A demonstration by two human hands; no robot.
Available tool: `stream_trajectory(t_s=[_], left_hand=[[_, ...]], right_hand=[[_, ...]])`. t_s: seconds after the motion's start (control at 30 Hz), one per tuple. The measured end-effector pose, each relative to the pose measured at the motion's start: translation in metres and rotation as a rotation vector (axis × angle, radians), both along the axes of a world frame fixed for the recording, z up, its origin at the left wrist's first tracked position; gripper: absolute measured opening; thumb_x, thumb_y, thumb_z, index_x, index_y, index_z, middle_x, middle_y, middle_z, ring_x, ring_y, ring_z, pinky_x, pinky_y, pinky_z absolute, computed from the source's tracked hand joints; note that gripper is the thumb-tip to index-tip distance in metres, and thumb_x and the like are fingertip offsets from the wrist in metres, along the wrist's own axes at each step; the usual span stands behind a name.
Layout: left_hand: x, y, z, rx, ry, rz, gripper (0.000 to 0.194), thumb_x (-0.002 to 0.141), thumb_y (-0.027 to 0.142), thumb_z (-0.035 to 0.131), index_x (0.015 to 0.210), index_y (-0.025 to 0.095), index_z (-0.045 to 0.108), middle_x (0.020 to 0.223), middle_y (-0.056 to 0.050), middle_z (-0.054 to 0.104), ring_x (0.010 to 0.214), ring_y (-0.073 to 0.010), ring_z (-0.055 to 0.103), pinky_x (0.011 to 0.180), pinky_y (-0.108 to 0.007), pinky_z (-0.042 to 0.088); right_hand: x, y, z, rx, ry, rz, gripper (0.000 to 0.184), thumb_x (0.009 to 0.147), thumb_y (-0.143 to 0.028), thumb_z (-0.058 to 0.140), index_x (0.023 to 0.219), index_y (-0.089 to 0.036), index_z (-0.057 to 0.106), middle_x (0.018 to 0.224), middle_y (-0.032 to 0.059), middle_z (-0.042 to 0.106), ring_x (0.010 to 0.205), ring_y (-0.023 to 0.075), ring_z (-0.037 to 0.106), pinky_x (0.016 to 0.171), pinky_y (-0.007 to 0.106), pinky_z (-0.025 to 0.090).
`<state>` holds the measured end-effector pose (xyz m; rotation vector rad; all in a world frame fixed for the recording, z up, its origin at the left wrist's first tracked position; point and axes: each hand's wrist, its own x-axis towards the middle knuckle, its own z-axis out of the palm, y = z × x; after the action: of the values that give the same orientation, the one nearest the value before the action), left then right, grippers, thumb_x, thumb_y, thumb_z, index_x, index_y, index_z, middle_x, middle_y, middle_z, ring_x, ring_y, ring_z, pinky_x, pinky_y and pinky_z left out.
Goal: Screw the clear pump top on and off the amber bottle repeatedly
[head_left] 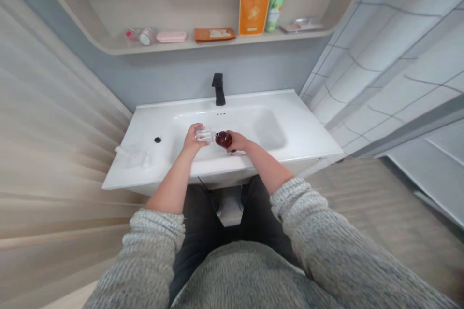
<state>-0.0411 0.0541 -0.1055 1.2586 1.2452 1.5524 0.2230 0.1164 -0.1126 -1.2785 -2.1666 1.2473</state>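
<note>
Over the white washbasin (268,130), the left hand (191,141) grasps a clear container (203,135) and the right hand (237,141) grips a reddish-brown bottle (222,140), its neck pointing at the container; from here I can't tell whether they touch. If either wrist wavers, the two could fall out of line and any liquid might spill. The bottle looks glossy, round-shouldered and tilted; the container, see-through.

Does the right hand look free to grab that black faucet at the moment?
Probably not: the right hand is taken up by a reddish-brown bottle. Nothing visible stands between it and the black faucet, though.
</note>
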Motion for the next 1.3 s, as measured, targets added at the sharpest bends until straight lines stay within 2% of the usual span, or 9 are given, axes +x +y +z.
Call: stream_trajectory(t_s=[0.1,0.33,0.83,1.3], left_hand=[[0.0001,-0.0002,-0.0001,-0.008,-0.005,-0.009,0.086,0.04,0.026,0.099,0.119,0.029,0.067,0.123,-0.006,0.071,0.13,-0.0357,0.067,0.094,-0.046,0.058],[-0.0004,-0.0012,0.0006,-0.02,-0.023,-0.027,0.088,0.039,0.022,0.1,0.12,0.029,0.067,0.124,-0.006,0.07,0.131,-0.0353,0.065,0.097,-0.047,0.056],[0.0027,-0.0042,0.0068,-0.015,-0.007,-0.005,0.085,0.038,0.024,0.101,0.116,0.031,0.068,0.121,-0.005,0.073,0.127,-0.0351,0.069,0.095,-0.046,0.055],[0.0033,-0.0048,0.0094,-0.02,-0.003,-0.024,0.087,0.038,0.023,0.1,0.118,0.031,0.066,0.123,-0.007,0.07,0.128,-0.0362,0.065,0.096,-0.047,0.053]], right_hand=[[0.0003,-0.0005,0.0005,-0.023,0.008,0.001,0.082,0.057,-0.01,0.094,0.134,-0.02,0.07,0.12,0.0083,0.082,0.1,0.0294,0.079,0.084,0.038,0.069],[0.0003,0.0001,0.0006,0.0,-0.002,-0.006,0.081,0.056,-0.01,0.096,0.132,-0.02,0.071,0.118,0.0072,0.083,0.103,0.03,0.079,0.093,0.041,0.068],[0.0003,-0.0029,0.0068,0.015,-0.05,0.009,0.08,0.057,-0.013,0.095,0.133,-0.02,0.07,0.115,0.0068,0.083,0.105,0.0314,0.079,0.093,0.04,0.067],[-0.0009,-0.0036,0.009,0.032,-0.062,0.004,0.079,0.055,-0.011,0.096,0.129,-0.02,0.072,0.115,0.007,0.083,0.108,0.033,0.078,0.098,0.042,0.066]])
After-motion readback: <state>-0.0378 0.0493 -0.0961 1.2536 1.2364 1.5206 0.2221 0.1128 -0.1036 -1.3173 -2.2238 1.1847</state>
